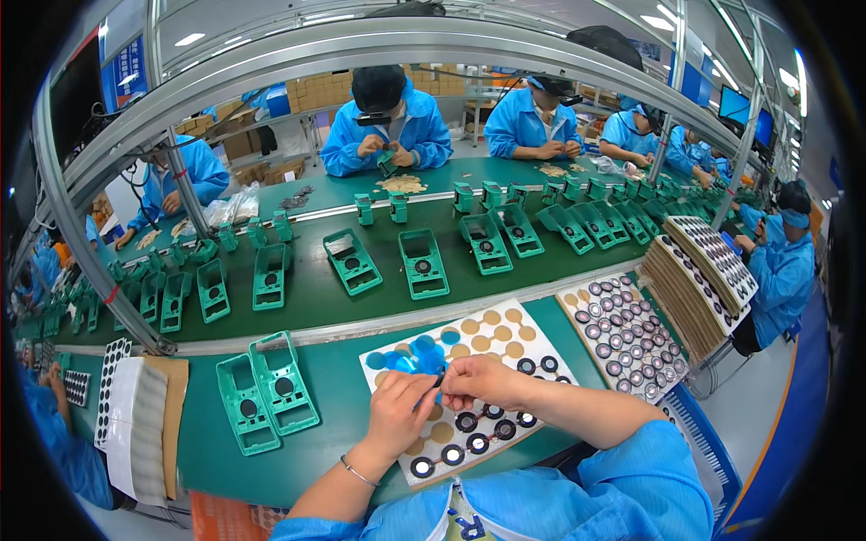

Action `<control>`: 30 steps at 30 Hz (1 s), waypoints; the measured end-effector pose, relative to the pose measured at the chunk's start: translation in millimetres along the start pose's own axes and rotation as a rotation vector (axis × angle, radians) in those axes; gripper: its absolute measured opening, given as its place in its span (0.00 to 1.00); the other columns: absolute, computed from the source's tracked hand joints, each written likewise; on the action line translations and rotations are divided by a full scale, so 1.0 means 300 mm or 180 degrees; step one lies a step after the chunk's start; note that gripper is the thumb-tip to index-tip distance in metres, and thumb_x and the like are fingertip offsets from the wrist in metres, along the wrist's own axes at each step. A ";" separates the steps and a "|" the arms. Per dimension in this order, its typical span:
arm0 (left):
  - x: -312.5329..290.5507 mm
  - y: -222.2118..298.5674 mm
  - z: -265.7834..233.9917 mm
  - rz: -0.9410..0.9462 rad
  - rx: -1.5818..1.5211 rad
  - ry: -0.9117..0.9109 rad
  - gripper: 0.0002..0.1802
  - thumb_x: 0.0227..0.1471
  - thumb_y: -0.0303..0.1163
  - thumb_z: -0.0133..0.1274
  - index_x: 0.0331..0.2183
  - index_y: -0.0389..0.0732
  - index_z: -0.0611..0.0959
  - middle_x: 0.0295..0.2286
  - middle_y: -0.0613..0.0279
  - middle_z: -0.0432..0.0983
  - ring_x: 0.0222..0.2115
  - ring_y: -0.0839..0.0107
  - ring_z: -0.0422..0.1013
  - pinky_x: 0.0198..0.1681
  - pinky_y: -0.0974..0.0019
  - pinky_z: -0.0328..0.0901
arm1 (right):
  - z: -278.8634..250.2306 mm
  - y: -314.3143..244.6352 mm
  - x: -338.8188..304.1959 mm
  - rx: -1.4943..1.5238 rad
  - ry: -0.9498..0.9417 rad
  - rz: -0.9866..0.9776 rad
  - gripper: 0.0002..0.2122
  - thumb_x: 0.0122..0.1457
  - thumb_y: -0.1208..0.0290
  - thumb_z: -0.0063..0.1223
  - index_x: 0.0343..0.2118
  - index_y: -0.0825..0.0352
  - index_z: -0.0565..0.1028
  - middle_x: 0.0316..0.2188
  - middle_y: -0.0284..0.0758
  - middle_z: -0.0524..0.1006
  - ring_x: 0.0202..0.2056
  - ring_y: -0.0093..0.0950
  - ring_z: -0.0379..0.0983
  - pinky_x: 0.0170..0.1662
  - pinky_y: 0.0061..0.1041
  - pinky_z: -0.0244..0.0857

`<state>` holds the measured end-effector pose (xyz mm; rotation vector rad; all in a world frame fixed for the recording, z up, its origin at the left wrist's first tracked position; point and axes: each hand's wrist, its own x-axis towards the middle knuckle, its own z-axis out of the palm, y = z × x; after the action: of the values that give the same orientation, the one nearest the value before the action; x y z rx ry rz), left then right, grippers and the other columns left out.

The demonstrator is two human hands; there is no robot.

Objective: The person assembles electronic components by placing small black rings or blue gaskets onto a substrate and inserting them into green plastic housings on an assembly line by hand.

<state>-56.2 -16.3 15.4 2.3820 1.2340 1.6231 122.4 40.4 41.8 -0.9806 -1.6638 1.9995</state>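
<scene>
Both hands meet over a white foam sheet (374, 361). My left hand (400, 410) has its fingers closed at a small dark part (440, 375), mostly hidden by the fingertips. From the other side, my right hand (483, 380) pinches the same part. Just beyond them lies a loose pile of clear blue film discs (419, 353). Tan round discs (481, 343) fill the far side of the sheet, and small round black speakers (477, 443) sit along its near and right sides.
Two green plastic housings (283, 386) lie left of the sheet. A second tray of round speakers (622, 338) is on the right, beside stacked trays (690, 279). More housings (422, 263) line the green conveyor (316, 311). A metal frame crosses above; co-workers (386, 126) sit opposite.
</scene>
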 end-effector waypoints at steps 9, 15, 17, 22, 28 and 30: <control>-0.011 0.004 -0.006 -0.0190 -0.0020 -0.0118 0.07 0.39 0.21 0.57 0.28 0.37 0.80 0.26 0.57 0.76 0.26 0.60 0.70 0.30 0.62 0.64 | 0.017 0.010 0.038 -0.0336 0.0138 -0.0172 0.08 0.51 0.72 0.48 0.19 0.70 0.72 0.16 0.32 0.73 0.16 0.18 0.68 0.17 0.16 0.62; -0.013 0.005 0.020 -0.0266 0.0018 -0.0170 0.06 0.38 0.19 0.56 0.25 0.36 0.79 0.22 0.56 0.74 0.23 0.60 0.68 0.27 0.62 0.62 | 0.018 -0.021 0.018 -0.0770 0.0399 -0.0218 0.08 0.48 0.73 0.50 0.17 0.70 0.71 0.14 0.33 0.73 0.16 0.20 0.70 0.19 0.18 0.64; -0.021 0.003 0.021 -0.0313 0.0182 -0.0168 0.01 0.41 0.21 0.54 0.23 0.35 0.79 0.20 0.58 0.74 0.22 0.66 0.68 0.26 0.67 0.62 | 0.029 -0.027 0.020 -0.1217 0.0414 -0.0274 0.07 0.47 0.74 0.51 0.18 0.71 0.69 0.14 0.35 0.73 0.15 0.22 0.70 0.19 0.20 0.64; -0.051 -0.011 0.010 -0.0883 0.0264 -0.0592 0.09 0.48 0.32 0.52 0.32 0.39 0.81 0.29 0.52 0.75 0.31 0.54 0.70 0.36 0.57 0.63 | 0.038 -0.028 0.023 -0.1731 0.0643 -0.0498 0.08 0.46 0.72 0.51 0.18 0.71 0.70 0.15 0.39 0.73 0.19 0.30 0.71 0.23 0.28 0.64; -0.045 -0.001 0.006 -0.1714 -0.0150 -0.0448 0.11 0.49 0.32 0.52 0.35 0.37 0.81 0.29 0.53 0.78 0.30 0.63 0.74 0.34 0.65 0.66 | 0.051 -0.024 0.044 -0.2458 0.0882 -0.0958 0.09 0.46 0.69 0.52 0.19 0.70 0.69 0.25 0.43 0.72 0.29 0.39 0.70 0.32 0.33 0.63; -0.050 -0.015 0.011 -0.1768 -0.0289 -0.0379 0.11 0.50 0.32 0.53 0.35 0.37 0.81 0.29 0.54 0.78 0.29 0.66 0.74 0.34 0.67 0.66 | 0.051 -0.033 0.048 -0.2481 0.0900 -0.0978 0.09 0.46 0.69 0.52 0.19 0.70 0.69 0.27 0.44 0.71 0.31 0.39 0.69 0.34 0.34 0.62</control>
<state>-58.6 -21.0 0.4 1.8178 1.5698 1.3086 100.3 41.5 48.3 -1.0820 -2.2875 0.9505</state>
